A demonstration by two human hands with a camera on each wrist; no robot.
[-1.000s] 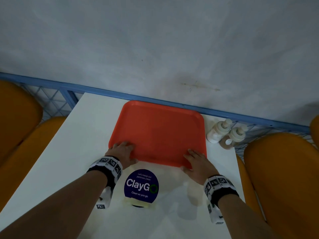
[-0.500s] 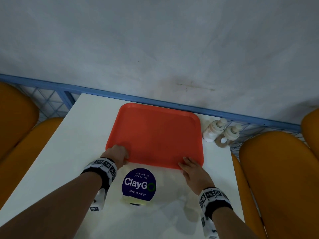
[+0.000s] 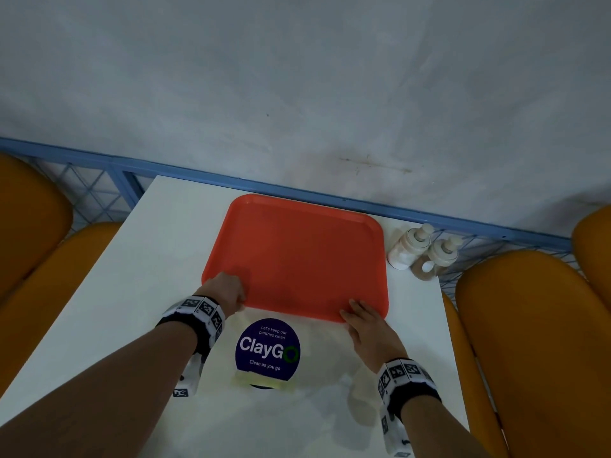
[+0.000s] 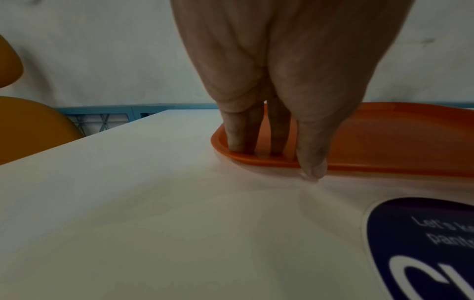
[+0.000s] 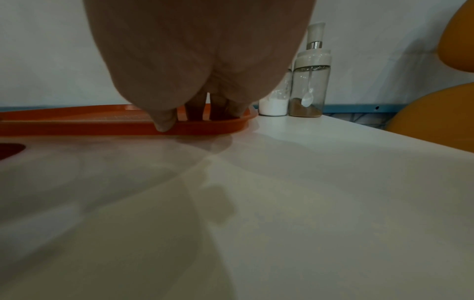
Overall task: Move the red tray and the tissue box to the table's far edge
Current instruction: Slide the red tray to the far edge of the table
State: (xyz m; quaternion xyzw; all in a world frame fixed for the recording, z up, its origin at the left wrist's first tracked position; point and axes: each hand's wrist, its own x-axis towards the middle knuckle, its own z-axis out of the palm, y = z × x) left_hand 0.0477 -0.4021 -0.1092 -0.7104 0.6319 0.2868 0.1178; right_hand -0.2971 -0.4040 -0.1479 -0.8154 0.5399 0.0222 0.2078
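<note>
The red tray point(image 3: 297, 259) lies flat on the white table point(image 3: 148, 276), its far rim close to the table's far edge by the wall. My left hand point(image 3: 228, 289) is at its near left corner. In the left wrist view that hand point(image 4: 275, 158) has fingers down inside the tray point(image 4: 384, 138) and the thumb against the outside of the rim. My right hand point(image 3: 355, 312) rests straight fingertips on the near right rim. In the right wrist view the thumb of this hand point(image 5: 195, 118) touches the front of the tray point(image 5: 77, 119). No tissue box is in view.
Two lidded condiment jars point(image 3: 420, 252) stand just right of the tray at the far right corner, also in the right wrist view point(image 5: 307, 89). A round blue ClayGo sticker point(image 3: 267, 350) sits between my wrists. Orange chairs point(image 3: 529, 342) flank the table. A blue rail point(image 3: 198, 180) runs behind.
Both hands have drawn back from lying on the tray's floor to its near rim. The left fingers have curled. The tray stays by the far edge.
</note>
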